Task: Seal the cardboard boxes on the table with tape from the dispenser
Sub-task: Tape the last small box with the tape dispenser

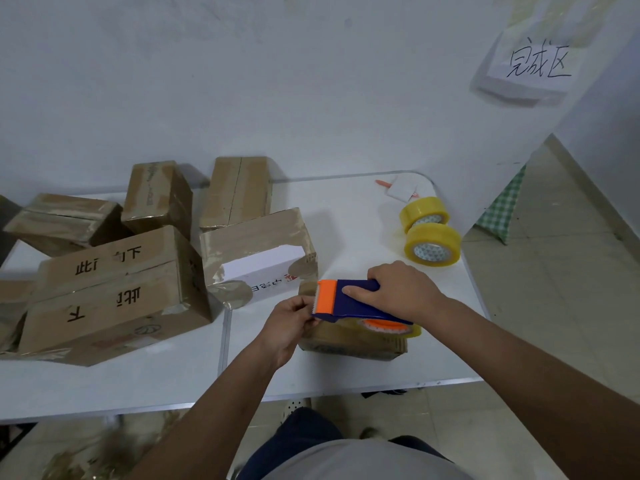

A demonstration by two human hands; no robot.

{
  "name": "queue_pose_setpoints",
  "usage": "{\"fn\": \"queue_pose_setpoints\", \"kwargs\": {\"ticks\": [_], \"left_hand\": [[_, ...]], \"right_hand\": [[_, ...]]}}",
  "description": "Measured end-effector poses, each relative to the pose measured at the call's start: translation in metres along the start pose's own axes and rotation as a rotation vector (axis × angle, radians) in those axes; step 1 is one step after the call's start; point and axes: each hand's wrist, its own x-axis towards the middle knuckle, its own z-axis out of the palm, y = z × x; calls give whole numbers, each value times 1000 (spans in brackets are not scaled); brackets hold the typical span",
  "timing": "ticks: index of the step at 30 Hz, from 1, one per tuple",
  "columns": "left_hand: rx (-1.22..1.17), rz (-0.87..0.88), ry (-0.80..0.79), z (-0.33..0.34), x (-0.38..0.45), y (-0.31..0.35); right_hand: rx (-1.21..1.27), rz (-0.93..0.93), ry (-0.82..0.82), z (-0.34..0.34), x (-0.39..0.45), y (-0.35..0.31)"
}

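Your right hand (401, 292) grips the tape dispenser (349, 301) above the small cardboard box (353, 342) at the table's (346, 216) near edge; your left hand (289, 323) pinches at its orange blade end. Fingers near the teeth risk a nick. The unheld box may slide when you pull.

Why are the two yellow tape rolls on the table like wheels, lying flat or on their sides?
On their sides: both spare tape rolls rest on their rims, holes facing sideways.
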Motion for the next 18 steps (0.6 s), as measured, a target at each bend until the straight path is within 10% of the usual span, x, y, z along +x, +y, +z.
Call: {"fn": "queue_pose_setpoints", "kwargs": {"ticks": [18], "left_hand": [[-78, 6, 62, 1, 0, 5]], "right_hand": [[-186, 37, -29, -4, -8, 6]]}}
